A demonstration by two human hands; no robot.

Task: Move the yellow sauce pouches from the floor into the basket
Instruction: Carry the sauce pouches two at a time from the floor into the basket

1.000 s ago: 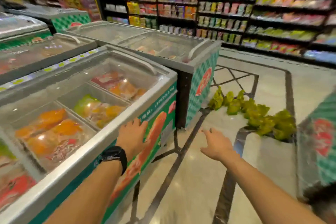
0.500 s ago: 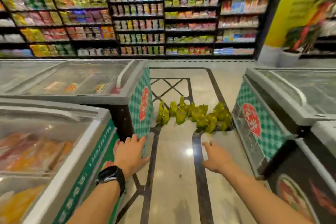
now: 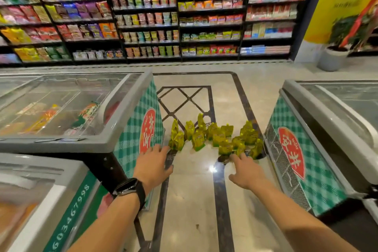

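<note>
Head view looks down my two bare forearms at the cluster of glossy yellow-green sauce pouches (image 3: 214, 137) on the pale polished stone floor (image 3: 190, 190). My landmark is the grey glass-topped chest freezer with the green-checked end panel (image 3: 133, 133). The pouches sit just past the foot of that panel and spread away from it in a band across the aisle, most of them upright. The band's long axis runs crosswise to my reach, ending by the matching freezer (image 3: 296, 159) on the far side of the aisle from the landmark.

They lie straight ahead of and below both hands. My left hand (image 3: 152, 164), with a black wristwatch (image 3: 131, 189) behind it, is palm down with fingers spread and relaxed. It holds nothing and shows against the lower corner of the checked panel, near the pouches closest to it. My right hand (image 3: 246, 170) is further out from the panel, also palm down and open, with fingers pointing forward. Its fingertips (image 3: 237, 156) overlap the nearest pouches in the picture, though I cannot tell whether they touch.

I judge the right hand the nearer one for a first pick. No basket shows anywhere, so I cannot say where it lies from the freezer.
</note>
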